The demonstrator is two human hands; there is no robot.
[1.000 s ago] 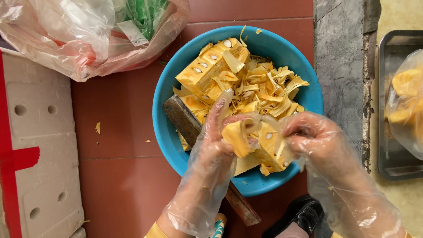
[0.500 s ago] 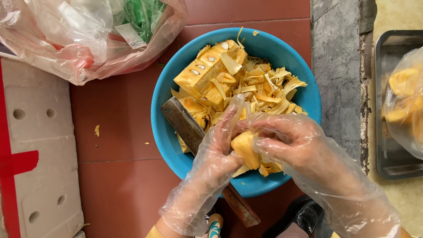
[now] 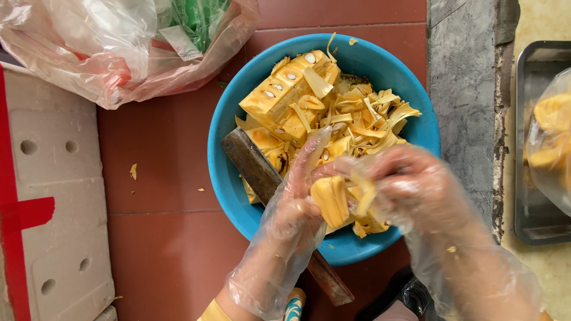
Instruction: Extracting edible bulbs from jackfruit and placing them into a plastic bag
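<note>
Both hands wear loose clear plastic gloves and meet over the near side of a blue bowl [image 3: 226, 178]; the left hand [image 3: 294, 208] comes up from the bottom edge, palm turned inward, fingers curled around a yellow jackfruit pod [image 3: 331, 201]; the right hand [image 3: 416, 190] reaches in from the lower right, blurred, its fingers closed on the pale strips at the same pod's right side. The bowl sits on a red tiled floor [image 3: 166, 238]; a grey concrete ledge [image 3: 461, 107] runs along its right, with a metal tray [image 3: 529, 226] beyond it holding a clear bag of yellow fruit [image 3: 550, 142]; a white foam box with a red stripe [image 3: 53, 196] lies at the left, and a crumpled plastic bag [image 3: 113, 47] at the top left. The pod is held just above the bowl's near rim, over the heap of jackfruit scraps [image 3: 333, 113]; a cleaver [image 3: 250, 163] lies slanted across the bowl, passing beneath the left hand.
</note>
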